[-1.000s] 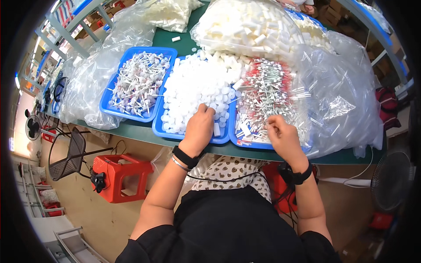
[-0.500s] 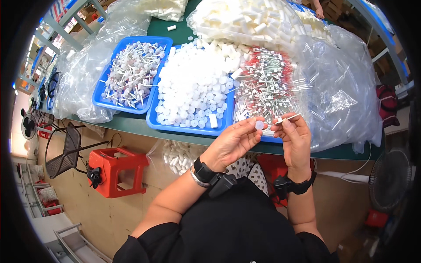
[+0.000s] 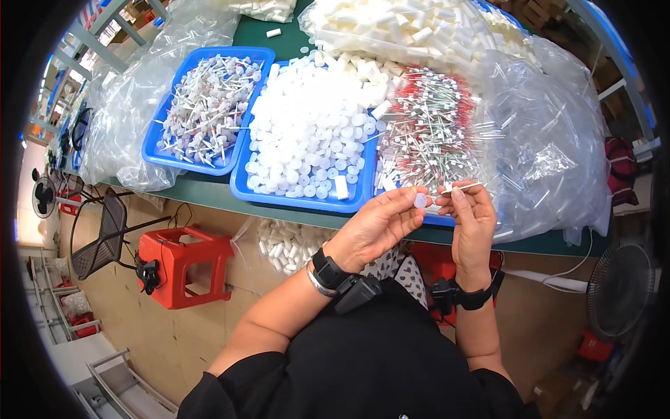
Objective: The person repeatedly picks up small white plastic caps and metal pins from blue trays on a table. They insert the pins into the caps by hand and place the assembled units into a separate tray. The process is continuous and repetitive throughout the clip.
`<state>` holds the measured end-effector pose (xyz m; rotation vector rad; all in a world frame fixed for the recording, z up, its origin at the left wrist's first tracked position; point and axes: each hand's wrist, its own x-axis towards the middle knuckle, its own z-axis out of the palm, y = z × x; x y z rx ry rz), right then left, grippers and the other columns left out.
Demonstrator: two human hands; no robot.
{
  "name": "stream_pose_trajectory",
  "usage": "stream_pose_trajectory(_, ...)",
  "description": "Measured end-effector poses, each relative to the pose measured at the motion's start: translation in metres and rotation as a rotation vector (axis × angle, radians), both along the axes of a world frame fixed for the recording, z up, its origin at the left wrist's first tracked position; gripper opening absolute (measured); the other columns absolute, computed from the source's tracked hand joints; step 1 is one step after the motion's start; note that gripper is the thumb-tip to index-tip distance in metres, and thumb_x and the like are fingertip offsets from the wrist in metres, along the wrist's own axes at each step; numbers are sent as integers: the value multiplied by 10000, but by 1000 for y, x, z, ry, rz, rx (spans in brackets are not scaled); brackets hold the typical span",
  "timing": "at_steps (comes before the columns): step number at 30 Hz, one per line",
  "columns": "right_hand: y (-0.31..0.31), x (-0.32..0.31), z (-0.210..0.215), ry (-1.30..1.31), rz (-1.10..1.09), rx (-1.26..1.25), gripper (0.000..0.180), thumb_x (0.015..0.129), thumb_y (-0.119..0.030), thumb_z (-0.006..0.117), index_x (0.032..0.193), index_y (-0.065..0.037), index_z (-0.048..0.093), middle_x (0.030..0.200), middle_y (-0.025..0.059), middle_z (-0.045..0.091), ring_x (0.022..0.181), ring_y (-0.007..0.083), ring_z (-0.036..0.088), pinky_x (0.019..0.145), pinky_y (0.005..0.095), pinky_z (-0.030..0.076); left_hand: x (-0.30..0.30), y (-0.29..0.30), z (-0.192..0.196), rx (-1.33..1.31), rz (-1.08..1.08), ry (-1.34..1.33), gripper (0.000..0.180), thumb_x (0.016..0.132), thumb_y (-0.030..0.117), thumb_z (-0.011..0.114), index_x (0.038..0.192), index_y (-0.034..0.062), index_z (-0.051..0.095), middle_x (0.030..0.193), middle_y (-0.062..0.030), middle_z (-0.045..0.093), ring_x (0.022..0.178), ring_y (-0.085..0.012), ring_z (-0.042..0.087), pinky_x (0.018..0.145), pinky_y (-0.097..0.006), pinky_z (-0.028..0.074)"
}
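Observation:
Between thumb and finger, my left hand (image 3: 384,227) pinches a small translucent plastic disc (image 3: 420,201). Close beside it, my right hand (image 3: 473,223) is closed on a thin white stick (image 3: 463,187) with a small block at its inner end. The disc and the stick's inner end are near each other; whether they touch I cannot tell. Both hands are over the front edge of a tray heaped with thin sticks (image 3: 436,126) with red and white ends. Left of that, a blue tray (image 3: 293,202) holds a pile of similar discs (image 3: 300,146).
A farther blue tray (image 3: 150,150) contains discs fitted on sticks. Bags of white cylinders (image 3: 405,28) lie at the back, and clear plastic bags (image 3: 551,140) at the right. Below the green table (image 3: 209,197) stand a red stool (image 3: 185,269) and a black fan (image 3: 621,286).
Both hands stay close together, the left one shifted slightly right with the disc. My view has tilted a little, so the trays appear slightly moved.

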<state>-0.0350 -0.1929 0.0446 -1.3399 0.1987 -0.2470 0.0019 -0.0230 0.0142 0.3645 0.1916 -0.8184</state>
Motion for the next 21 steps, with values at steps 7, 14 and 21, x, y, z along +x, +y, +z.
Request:
stream_pose_trajectory(7, 0, -3, -1, -9, 15, -150, 97, 972, -63, 590, 1035, 12, 583, 959, 118, 693, 823, 137, 664, 735, 255, 520, 2, 0, -6, -51, 46, 53, 281, 995, 137, 584, 1221, -27, 558, 1088, -86, 640, 917, -123, 652, 837, -226, 576)
stream_pose_trajectory(14, 10, -9, 3, -28, -6, -230, 104, 941, -28, 623, 1033, 18, 613, 948, 107, 701, 842, 127, 668, 754, 253, 525, 0, 0, -2, 70, 6, -84, 271, 987, 143, 601, 1220, 5, 578, 1029, -55, 642, 903, -109, 652, 825, -230, 570)
stream_pose_trajectory(21, -1, -11, 1, 40, 135, -587, 78, 871, -16, 693, 942, 15, 696, 831, 65, 715, 726, 89, 652, 650, 250, 513, -1, 3, -1, 155, 20, -110, 272, 982, 155, 615, 1208, 4, 599, 964, -15, 650, 856, -85, 649, 810, -221, 558)
